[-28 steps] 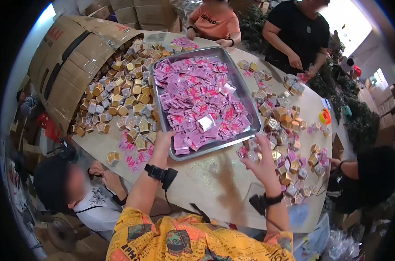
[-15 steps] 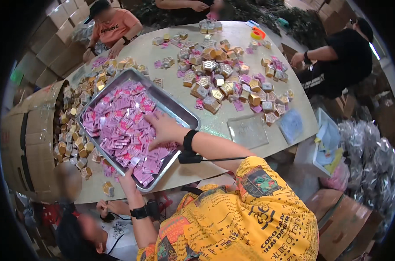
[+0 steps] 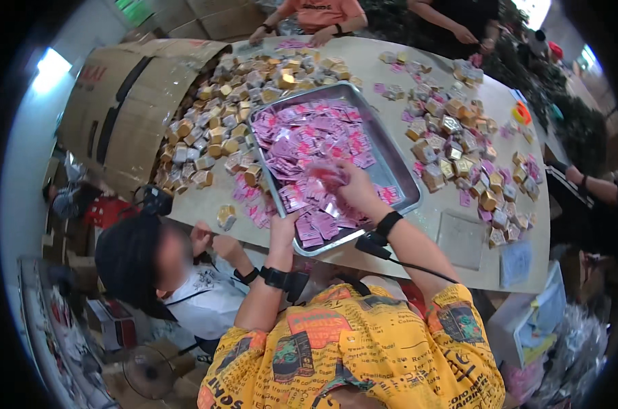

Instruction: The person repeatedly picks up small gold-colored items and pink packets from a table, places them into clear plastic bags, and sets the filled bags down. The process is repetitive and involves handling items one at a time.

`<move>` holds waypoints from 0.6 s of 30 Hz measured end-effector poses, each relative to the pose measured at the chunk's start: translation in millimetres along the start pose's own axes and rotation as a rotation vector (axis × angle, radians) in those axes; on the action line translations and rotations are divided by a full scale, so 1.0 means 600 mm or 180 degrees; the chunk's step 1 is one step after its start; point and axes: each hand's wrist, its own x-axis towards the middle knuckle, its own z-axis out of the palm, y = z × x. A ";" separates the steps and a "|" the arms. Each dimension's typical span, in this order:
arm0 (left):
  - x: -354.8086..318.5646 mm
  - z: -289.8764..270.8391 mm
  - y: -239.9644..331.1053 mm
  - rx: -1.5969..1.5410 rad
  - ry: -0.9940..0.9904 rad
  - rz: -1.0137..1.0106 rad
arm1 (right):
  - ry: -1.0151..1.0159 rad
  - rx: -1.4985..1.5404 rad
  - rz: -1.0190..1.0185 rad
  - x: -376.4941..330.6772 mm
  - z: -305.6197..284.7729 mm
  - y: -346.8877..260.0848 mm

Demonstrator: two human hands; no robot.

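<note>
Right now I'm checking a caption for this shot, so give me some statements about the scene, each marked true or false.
1. The left hand is on the metal tray's rim. True.
2. The right hand holds pink packets. True.
3. The metal tray is empty. False: more pink packets lie in it.
4. Only bare table lies left of the tray. False: gold and silver pieces and a cardboard box are there.
</note>
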 end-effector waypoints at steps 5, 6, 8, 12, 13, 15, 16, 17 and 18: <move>0.009 -0.010 -0.032 -0.0340 0.0095 -0.0238 | 0.0204 0.0247 -0.0311 0.035 -0.072 0.022; 0.012 -0.009 -0.035 -0.0391 0.0031 -0.0165 | 0.0248 0.0331 -0.0305 0.043 -0.088 0.042; 0.007 -0.013 -0.026 -0.0361 0.0183 -0.0152 | 0.0149 0.0820 -0.0392 0.038 -0.123 0.009; 0.013 -0.039 -0.024 -0.0665 0.0233 0.0100 | 0.0373 0.0996 -0.0240 0.018 -0.198 -0.024; 0.012 -0.040 -0.016 -0.0671 0.0390 0.0108 | 0.0496 0.0993 -0.0236 0.002 -0.214 -0.047; 0.002 -0.052 0.005 -0.0448 0.0397 -0.0046 | 0.0669 0.0892 -0.0214 -0.024 -0.248 -0.053; -0.005 -0.055 0.016 -0.0172 0.0493 0.0132 | 0.0708 0.0801 -0.0198 -0.032 -0.267 -0.041; -0.011 -0.055 0.027 0.0100 0.0591 0.0310 | 0.0853 0.1025 -0.0245 -0.037 -0.274 -0.014; -0.014 -0.058 0.032 0.0377 0.0700 0.0494 | 0.0937 0.1153 -0.0085 -0.043 -0.278 0.019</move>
